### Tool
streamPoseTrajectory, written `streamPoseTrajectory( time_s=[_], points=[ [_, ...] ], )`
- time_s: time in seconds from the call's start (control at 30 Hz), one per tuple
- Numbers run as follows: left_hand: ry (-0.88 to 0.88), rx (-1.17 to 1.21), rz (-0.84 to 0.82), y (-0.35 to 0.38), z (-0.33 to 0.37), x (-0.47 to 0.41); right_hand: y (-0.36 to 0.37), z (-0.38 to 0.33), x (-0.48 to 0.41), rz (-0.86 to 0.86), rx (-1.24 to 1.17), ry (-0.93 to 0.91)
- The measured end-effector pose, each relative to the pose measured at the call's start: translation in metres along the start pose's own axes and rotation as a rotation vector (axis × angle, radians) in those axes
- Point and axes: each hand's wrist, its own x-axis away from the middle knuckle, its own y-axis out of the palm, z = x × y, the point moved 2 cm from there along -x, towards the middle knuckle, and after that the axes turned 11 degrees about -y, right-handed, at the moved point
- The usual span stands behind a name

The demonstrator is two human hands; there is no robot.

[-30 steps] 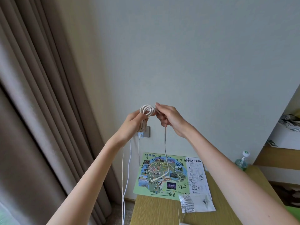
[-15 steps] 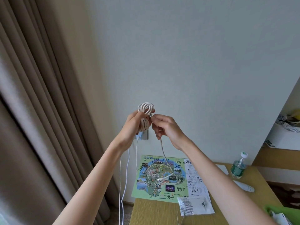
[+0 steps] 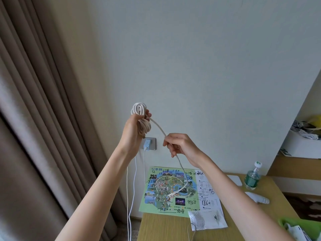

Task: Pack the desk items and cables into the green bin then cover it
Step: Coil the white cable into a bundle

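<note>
Nearby, coiled cable [image 3: 140,110], map [image 3: 152,194] on desk [image 3: 165,228], bottle [image 3: 251,177], wall charger [image 3: 147,145]

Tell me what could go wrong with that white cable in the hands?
1. The coil is only bunched in the left hand; its loops might slip out and unravel.
2. The cable dangles from the right hand, its plug end over the map; swinging, it might snag or drag that map.

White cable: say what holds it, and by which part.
Left hand grips the white cable by its coiled bundle; right hand pinches the loose strand just below the coil.
</note>
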Motion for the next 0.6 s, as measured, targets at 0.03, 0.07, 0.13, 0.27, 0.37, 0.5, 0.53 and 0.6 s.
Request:
streamPoseTrajectory(
  time_s=[0.03, 0.07, 0.13, 0.27, 0.37, 0.5, 0.53, 0.6],
  points=[
    [-0.013, 0.113, -0.01, -0.002, 0.0, -0.002, -0.002, 0.0, 0.001, 0.01, 0.003, -0.003],
    [-0.024, 0.21, -0.016, -0.005, -0.001, -0.004, -0.004, 0.0, 0.002, 0.018, 0.005, -0.012],
    [-0.035, 0.312, -0.029, -0.008, -0.006, -0.008, -0.006, -0.003, 0.004, 0.013, 0.019, -0.031],
    [-0.032, 0.362, -0.057, -0.009, -0.016, -0.01, -0.01, -0.013, 0.006, -0.022, 0.126, -0.029],
    [-0.048, 0.407, -0.055, -0.012, -0.022, -0.012, -0.018, -0.022, 0.005, -0.029, 0.218, -0.02],
    [-0.089, 0.438, 0.047, -0.014, -0.027, -0.017, -0.03, -0.033, 0.003, -0.031, 0.4, 0.001],
    [-0.098, 0.404, 0.093, -0.015, -0.029, -0.018, -0.034, -0.035, 0.003, -0.015, 0.44, 0.006],
    [-0.106, 0.28, 0.169, -0.015, -0.032, -0.019, -0.04, -0.037, 0.003, 0.027, 0.545, 0.023]
  ],
)
